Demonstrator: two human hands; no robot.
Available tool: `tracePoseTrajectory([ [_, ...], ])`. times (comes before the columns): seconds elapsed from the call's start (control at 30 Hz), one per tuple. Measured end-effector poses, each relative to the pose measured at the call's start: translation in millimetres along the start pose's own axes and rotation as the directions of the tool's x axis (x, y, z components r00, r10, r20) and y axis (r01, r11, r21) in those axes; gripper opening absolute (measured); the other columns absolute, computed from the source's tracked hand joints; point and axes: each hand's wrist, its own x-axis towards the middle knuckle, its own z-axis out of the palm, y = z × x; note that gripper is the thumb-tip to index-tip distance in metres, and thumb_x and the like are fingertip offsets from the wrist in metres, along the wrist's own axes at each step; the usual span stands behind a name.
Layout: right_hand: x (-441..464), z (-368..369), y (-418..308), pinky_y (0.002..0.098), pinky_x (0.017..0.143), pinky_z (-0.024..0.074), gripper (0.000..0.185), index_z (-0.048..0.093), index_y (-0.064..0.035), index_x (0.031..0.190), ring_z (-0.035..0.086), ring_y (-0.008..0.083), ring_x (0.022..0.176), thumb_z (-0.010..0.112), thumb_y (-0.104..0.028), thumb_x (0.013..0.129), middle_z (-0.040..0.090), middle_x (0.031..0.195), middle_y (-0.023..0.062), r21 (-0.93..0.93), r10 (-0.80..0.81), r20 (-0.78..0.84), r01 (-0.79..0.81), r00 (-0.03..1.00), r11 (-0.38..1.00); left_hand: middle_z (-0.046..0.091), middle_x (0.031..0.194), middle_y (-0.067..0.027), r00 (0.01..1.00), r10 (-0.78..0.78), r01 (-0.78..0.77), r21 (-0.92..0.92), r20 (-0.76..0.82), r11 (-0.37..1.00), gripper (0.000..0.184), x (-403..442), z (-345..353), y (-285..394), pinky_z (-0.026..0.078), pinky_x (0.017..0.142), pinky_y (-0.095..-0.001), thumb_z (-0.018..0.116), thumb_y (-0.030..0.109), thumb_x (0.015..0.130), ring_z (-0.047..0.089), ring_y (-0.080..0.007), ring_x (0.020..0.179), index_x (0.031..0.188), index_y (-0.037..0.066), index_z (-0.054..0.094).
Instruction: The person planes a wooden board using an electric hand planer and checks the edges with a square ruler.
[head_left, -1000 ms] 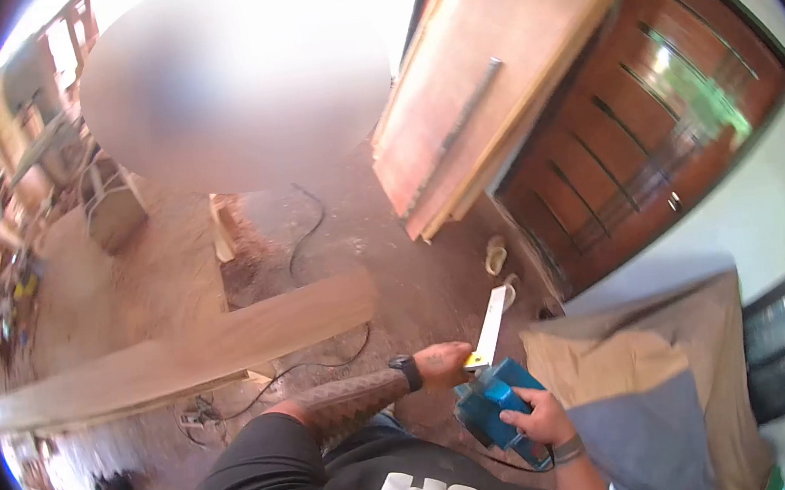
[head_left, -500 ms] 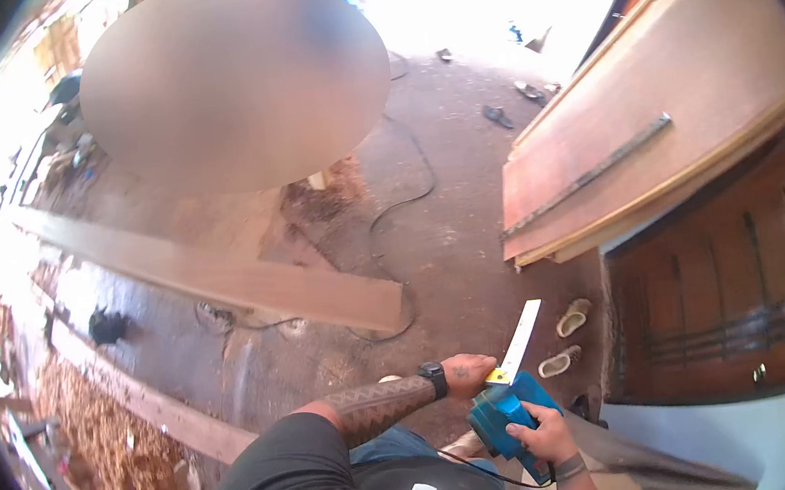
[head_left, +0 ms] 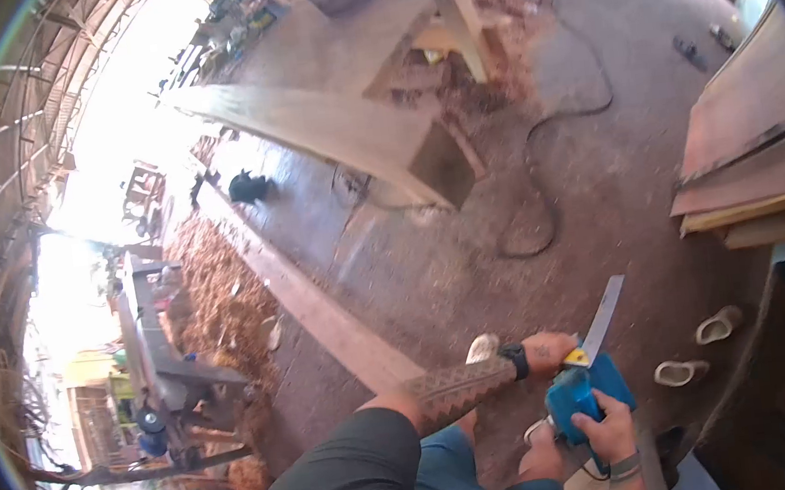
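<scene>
Shavings (head_left: 216, 297) heaped along plank (head_left: 308, 302). Square (head_left: 603, 320) pinched by yellow stock in left grip (head_left: 549, 353), blade angled outward. Blue tool (head_left: 571, 398) held close beside square, contact unclear, clasped in right grip (head_left: 609, 431). Shoes (head_left: 681, 372) seen on floor (head_left: 473, 284), farther right.

Dusty grey-brown workshop floor (head_left: 633, 162), reddish sawdust (head_left: 522, 64) at far middle. Left: metal roof trusses (head_left: 59, 79), blown-out daylight (head_left: 133, 100) alongside. Also left, shavings heap (head_left: 225, 291) next to grey machine (head_left: 145, 328). Right: stacked wooden panels (head_left: 759, 135). Near right corner in deep shade. Far right edge overexposed too.
</scene>
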Motion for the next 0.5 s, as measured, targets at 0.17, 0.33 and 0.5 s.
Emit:
tracePoseTrajectory([
  [0.17, 27, 32, 58, 0.0370, 0.094, 0.0594, 0.064, 0.066, 0.0142, 0.137, 0.077, 0.0242, 0.101, 0.086, -0.016, 0.084, 0.079, 0.112, 0.0252, 0.080, 0.049, 0.000, -0.048, 0.999, 0.996, 0.071, 0.110, -0.0213, 1.000, -0.012, 0.012, 0.026, 0.003, 1.000, 0.034, 18, 65, -82, 0.057, 0.089, -0.0537, 0.080, 0.015, 0.081, 0.071, -0.0456, 0.106, 0.110, 0.007, 0.063],
  [0.33, 30, 62, 103, 0.0349, 0.095, 0.0584, 0.059, 0.064, 0.0141, 0.140, 0.072, 0.0180, 0.102, 0.080, -0.008, 0.088, 0.079, 0.115, 0.0176, 0.290, 0.150, 0.020, -0.150, 0.988, 0.945, 0.070, 0.117, -0.0214, 0.989, -0.107, 0.097, 0.102, 0.102, 0.990, 0.041, 18, 74, -92, 0.058, 0.091, -0.0525, 0.083, 0.012, 0.078, 0.070, -0.0455, 0.109, 0.113, 0.004, 0.062],
  [0.5, 30, 79, 133, 0.0377, 0.090, 0.0605, 0.060, 0.067, 0.0107, 0.138, 0.077, 0.0226, 0.097, 0.084, -0.015, 0.086, 0.080, 0.108, 0.0212, 0.293, 0.182, -0.014, -0.170, 0.983, 0.941, 0.069, 0.124, -0.0237, 0.981, -0.191, 0.190, 0.019, 0.045, 0.982, 0.052, 11, 106, -106, 0.057, 0.096, -0.0521, 0.083, 0.012, 0.079, 0.070, -0.0460, 0.114, 0.125, 0.001, 0.061],
])
